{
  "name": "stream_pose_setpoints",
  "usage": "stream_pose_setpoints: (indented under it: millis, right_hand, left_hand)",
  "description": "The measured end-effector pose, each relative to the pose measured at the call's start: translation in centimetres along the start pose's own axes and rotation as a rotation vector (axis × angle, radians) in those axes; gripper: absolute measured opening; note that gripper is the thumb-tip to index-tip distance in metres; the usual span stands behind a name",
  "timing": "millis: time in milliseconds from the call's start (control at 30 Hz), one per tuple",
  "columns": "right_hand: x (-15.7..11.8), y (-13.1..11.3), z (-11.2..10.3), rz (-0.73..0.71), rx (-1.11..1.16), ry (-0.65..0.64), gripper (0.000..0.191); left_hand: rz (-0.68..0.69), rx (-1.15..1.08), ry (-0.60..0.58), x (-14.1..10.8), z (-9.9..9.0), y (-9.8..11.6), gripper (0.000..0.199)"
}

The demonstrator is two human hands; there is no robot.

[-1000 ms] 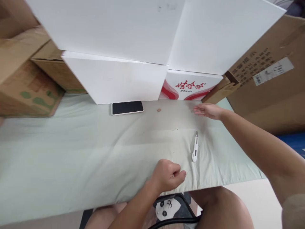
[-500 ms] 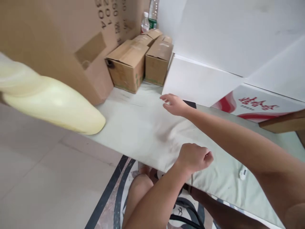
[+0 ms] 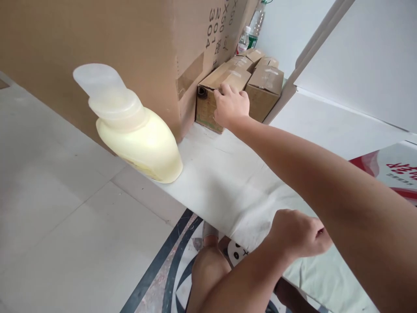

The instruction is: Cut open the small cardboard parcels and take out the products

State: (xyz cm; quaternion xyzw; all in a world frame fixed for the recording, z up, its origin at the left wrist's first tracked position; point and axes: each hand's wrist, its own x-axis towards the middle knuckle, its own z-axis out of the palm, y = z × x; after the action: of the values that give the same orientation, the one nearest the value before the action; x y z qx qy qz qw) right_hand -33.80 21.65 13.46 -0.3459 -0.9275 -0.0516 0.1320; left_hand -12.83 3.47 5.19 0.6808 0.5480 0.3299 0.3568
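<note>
My right hand (image 3: 232, 106) reaches forward with bent fingers apart, over the front top edge of a small cardboard box (image 3: 208, 106). Whether the fingertips press on the box, I cannot tell. My left hand (image 3: 299, 232) is closed in a fist above the pale cloth-covered surface (image 3: 211, 169), near its front edge; no object shows in it. A pale yellow bottle (image 3: 143, 143) with a translucent cap stands at the surface's left front edge. Beside the first box is a second small cardboard box (image 3: 267, 87), partly hidden by my right hand.
A large printed cardboard carton (image 3: 130, 52) rises behind the bottle. Two plastic bottles, one green-labelled (image 3: 256, 26), stand behind the small boxes. White panels (image 3: 352, 117) and a red-and-white carton (image 3: 394, 169) line the right side. Tiled floor (image 3: 65, 217) lies at left.
My right hand has moved forward and left from over the cloth to the cardboard box. The view has turned left, showing more of the yellow bottle. My left hand stays a fist.
</note>
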Motion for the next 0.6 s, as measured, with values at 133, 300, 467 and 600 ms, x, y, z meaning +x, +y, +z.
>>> stream_pose_setpoints:
  millis: [133, 300, 467, 600]
  right_hand:
    - [0.0, -0.2, -2.0, 0.064, -0.093, -0.060, 0.031]
    - [-2.8, 3.0, -3.8, -0.029, -0.095, -0.100, 0.030]
    - [-8.7, 5.2, -5.0, 0.030, -0.117, -0.105, 0.048]
    - [-10.9, 3.0, -4.3, -0.005, -0.079, -0.205, 0.060]
  left_hand:
    - [-0.052, -0.124, 0.032, 0.1, -0.2, 0.4, 0.036]
    - [-0.030, -0.234, 0.089, -0.3, 0.1, 0.5, 0.041]
    - [0.005, -0.238, 0.081, -1.1, 0.1, 0.6, 0.041]
    - [0.006, -0.224, 0.074, -1.2, 0.2, 0.9, 0.042]
